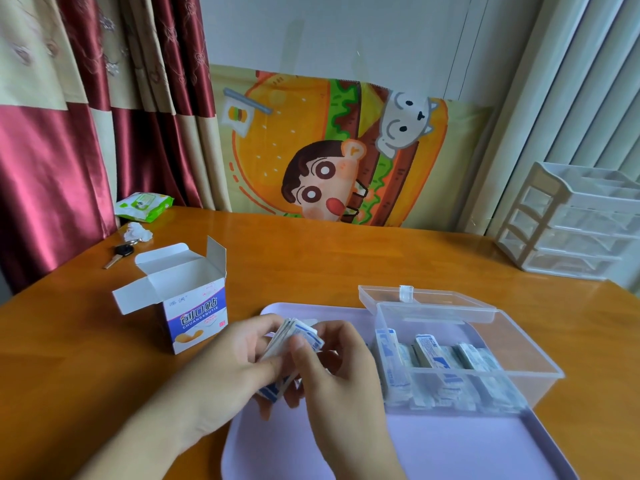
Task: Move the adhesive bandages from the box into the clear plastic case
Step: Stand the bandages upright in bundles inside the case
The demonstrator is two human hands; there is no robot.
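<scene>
Both my hands hold one stack of wrapped adhesive bandages [300,336] above the left part of the lilac tray [485,445]. My left hand [239,358] grips the stack from the left; my right hand [332,368] pinches it from the right, thumb on top. The white and purple bandage box [194,317] stands upright to the left on the table, its flaps open. The clear plastic case [519,362] sits on the tray to the right, lid [426,301] open and tipped back, with several bundles of bandages [429,355] standing inside.
A white plastic drawer unit [571,223] stands at the back right of the wooden table [329,258]. A key [119,254], crumpled tissue [136,232] and a green wipes pack [143,206] lie at the back left near the curtain.
</scene>
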